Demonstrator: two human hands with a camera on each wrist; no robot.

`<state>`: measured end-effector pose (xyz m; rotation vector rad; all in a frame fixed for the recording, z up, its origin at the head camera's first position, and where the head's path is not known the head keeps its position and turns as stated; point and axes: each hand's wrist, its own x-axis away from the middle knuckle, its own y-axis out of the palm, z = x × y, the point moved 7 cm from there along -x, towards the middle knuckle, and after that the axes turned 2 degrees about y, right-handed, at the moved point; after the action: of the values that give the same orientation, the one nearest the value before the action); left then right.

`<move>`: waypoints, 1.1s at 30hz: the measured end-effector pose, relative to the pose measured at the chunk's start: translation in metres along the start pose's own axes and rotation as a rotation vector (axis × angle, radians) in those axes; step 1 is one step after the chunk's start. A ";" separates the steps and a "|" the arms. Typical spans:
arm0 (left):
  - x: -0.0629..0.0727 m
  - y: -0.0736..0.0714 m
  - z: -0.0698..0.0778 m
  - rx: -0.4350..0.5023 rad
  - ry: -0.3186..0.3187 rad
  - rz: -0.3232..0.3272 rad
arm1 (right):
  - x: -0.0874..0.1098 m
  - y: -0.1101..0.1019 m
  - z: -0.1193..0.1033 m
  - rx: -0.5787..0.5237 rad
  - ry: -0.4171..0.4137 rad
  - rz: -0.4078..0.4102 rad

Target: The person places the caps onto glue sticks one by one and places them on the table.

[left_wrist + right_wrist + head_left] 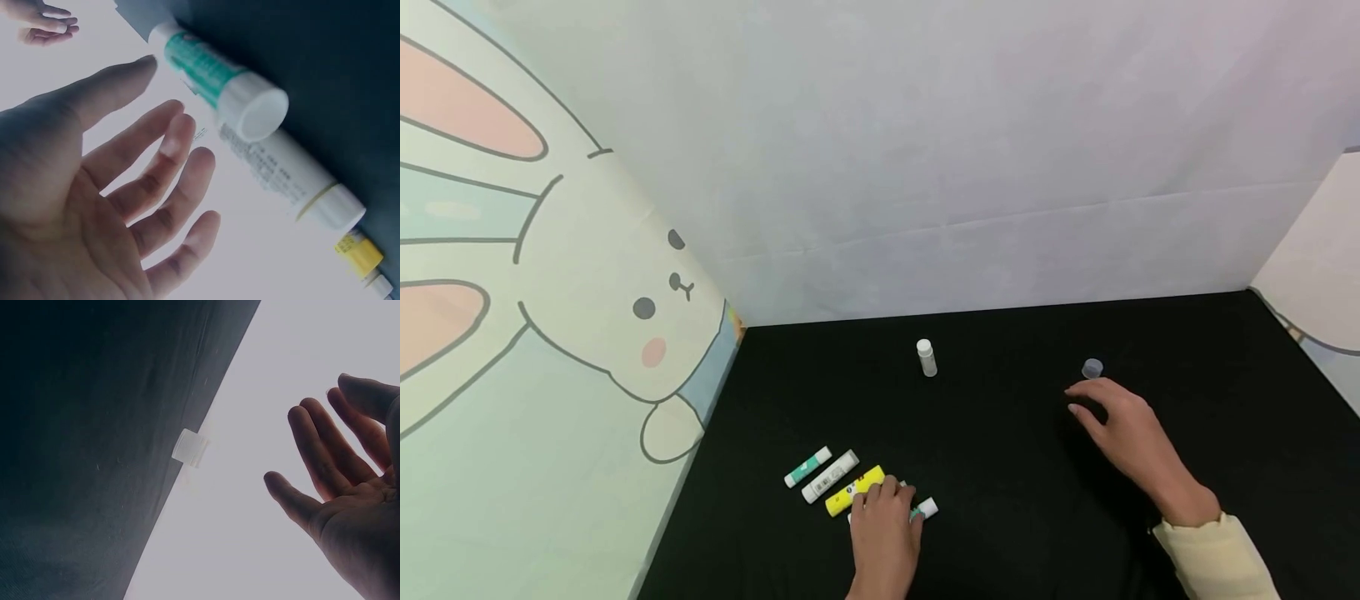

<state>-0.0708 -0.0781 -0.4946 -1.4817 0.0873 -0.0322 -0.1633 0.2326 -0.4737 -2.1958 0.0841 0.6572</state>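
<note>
Over the near end of a row of glue sticks is my left hand [883,529], fingers loosely bent. In the left wrist view, a green-and-white glue stick [203,69] lies just beyond the fingertips, with nothing in the grasp. The same row holds a yellow glue stick [854,490], a white one [830,477] and another green-and-white one [807,467]. The hand partly hides the nearest sticks. My right hand [1131,429] hovers with thumb and fingers apart, holding nothing. Just beyond its fingertips sits a small translucent cap [1092,368].
A small white-capped tube [927,358] stands on the black tabletop [1000,458] towards the back. Behind the table hangs a pale cloth [985,150]. At the left is a side panel with a cartoon rabbit [602,292].
</note>
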 end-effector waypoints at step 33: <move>-0.044 -0.028 0.012 0.082 -0.046 0.245 | -0.011 -0.005 0.033 -0.017 0.031 0.048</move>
<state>-0.1132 -0.0649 -0.4641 -1.3801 0.2272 0.1940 -0.1860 0.2583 -0.4824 -2.2267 0.1479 0.6522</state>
